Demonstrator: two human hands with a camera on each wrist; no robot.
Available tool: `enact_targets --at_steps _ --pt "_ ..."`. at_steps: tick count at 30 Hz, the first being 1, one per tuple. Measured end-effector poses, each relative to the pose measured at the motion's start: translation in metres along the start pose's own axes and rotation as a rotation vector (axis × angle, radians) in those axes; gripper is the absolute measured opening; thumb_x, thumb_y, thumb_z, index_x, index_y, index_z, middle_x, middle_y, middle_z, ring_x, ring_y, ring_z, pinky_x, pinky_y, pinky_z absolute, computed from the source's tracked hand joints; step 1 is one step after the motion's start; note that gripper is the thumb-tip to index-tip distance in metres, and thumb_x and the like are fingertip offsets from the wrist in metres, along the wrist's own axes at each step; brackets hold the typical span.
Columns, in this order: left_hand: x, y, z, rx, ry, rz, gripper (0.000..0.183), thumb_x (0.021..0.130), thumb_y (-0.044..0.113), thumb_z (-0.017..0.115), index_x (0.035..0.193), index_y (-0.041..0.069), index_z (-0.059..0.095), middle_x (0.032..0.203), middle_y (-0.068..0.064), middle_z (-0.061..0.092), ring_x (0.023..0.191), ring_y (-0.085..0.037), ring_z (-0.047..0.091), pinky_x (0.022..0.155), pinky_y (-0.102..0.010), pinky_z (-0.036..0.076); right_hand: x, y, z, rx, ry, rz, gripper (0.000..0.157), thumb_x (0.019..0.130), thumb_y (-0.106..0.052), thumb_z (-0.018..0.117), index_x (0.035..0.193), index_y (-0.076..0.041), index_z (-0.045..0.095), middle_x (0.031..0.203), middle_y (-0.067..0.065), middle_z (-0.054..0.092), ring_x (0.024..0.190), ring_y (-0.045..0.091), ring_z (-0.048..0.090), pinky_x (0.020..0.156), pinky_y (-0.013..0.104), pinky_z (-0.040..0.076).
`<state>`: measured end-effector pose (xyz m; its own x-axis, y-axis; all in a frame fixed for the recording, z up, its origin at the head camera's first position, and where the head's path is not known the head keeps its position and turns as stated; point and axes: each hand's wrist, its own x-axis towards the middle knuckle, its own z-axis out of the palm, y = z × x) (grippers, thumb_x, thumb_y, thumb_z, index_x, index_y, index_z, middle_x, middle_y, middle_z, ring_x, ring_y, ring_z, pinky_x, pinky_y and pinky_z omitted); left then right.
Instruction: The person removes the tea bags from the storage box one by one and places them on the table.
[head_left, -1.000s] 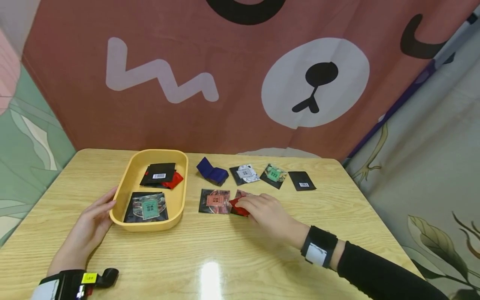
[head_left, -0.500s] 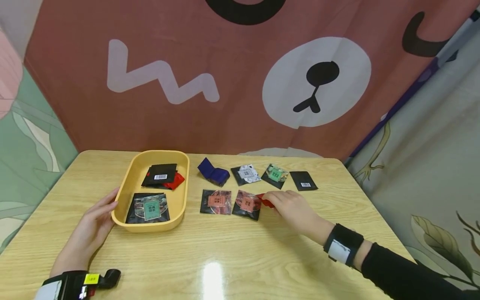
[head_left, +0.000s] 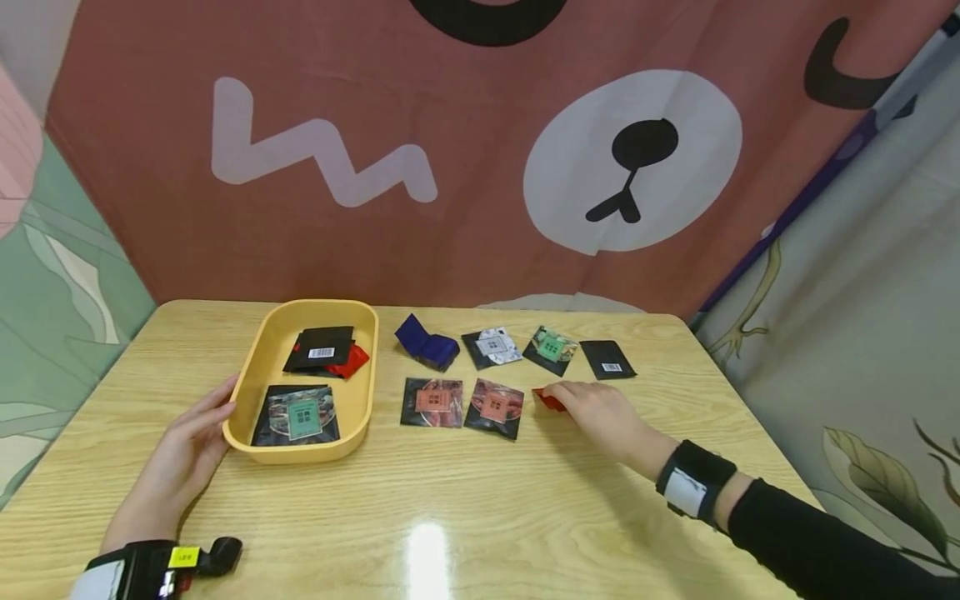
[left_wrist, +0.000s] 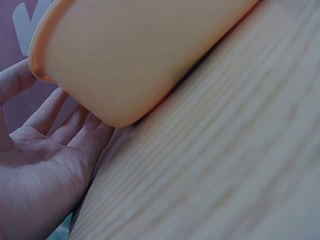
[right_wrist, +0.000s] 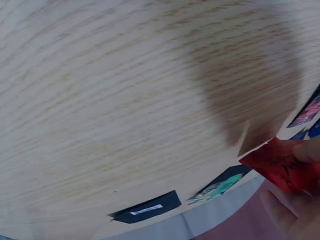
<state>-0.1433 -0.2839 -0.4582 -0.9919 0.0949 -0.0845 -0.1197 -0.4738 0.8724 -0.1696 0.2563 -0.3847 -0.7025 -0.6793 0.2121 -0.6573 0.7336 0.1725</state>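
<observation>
My right hand pinches a small red packet low over the table, right of two black sachets with red labels, one of which is the nearer sachet. In the right wrist view the red packet shows dark markings, and fingertips press on it. My left hand rests against the left side of a yellow tray; in the left wrist view its fairly straight fingers touch the outer wall. In the tray lie a green-labelled sachet, a black packet with a barcode and a red packet.
Along the back of the table lie a folded dark-blue packet, a white-patterned sachet, a green-labelled sachet and a black packet with a barcode. Behind the table hangs a reddish-brown curtain.
My right hand has moved right with the red packet, off the right-hand red-labelled sachet, and has come lower over the table. The left hand stays at the tray.
</observation>
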Motion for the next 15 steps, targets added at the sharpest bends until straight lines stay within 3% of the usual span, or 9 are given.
enact_targets --at_steps 4,10,15 --pt "0.000 -0.001 0.001 -0.007 0.018 -0.010 0.057 0.105 0.014 0.048 0.156 0.029 0.028 0.166 0.006 0.003 0.148 -0.010 0.011 0.103 -0.016 0.033 -0.004 0.002 0.003 0.025 -0.091 0.027 0.045 0.082 0.005 0.077 0.121 -0.007 0.058 0.109 0.011 0.070 0.093 0.023 0.068 0.077 0.039 0.058" --pt "0.001 -0.001 -0.001 0.019 -0.003 -0.008 0.057 0.106 0.015 0.045 0.157 0.029 0.024 0.166 0.004 0.000 0.150 -0.017 0.003 0.109 -0.022 0.025 -0.009 0.003 0.007 0.100 -0.180 0.034 0.047 0.083 -0.001 0.078 0.125 -0.006 0.057 0.115 0.013 0.068 0.101 0.026 0.067 0.084 0.042 0.057" --pt "0.001 -0.002 -0.001 0.023 -0.011 -0.005 0.057 0.106 0.015 0.045 0.157 0.028 0.024 0.166 0.004 -0.001 0.150 -0.019 0.000 0.113 -0.029 0.016 -0.014 0.003 0.009 0.163 -0.187 0.043 0.048 0.087 -0.020 0.079 0.128 -0.008 0.058 0.118 0.009 0.066 0.103 0.023 0.065 0.087 0.041 0.056"
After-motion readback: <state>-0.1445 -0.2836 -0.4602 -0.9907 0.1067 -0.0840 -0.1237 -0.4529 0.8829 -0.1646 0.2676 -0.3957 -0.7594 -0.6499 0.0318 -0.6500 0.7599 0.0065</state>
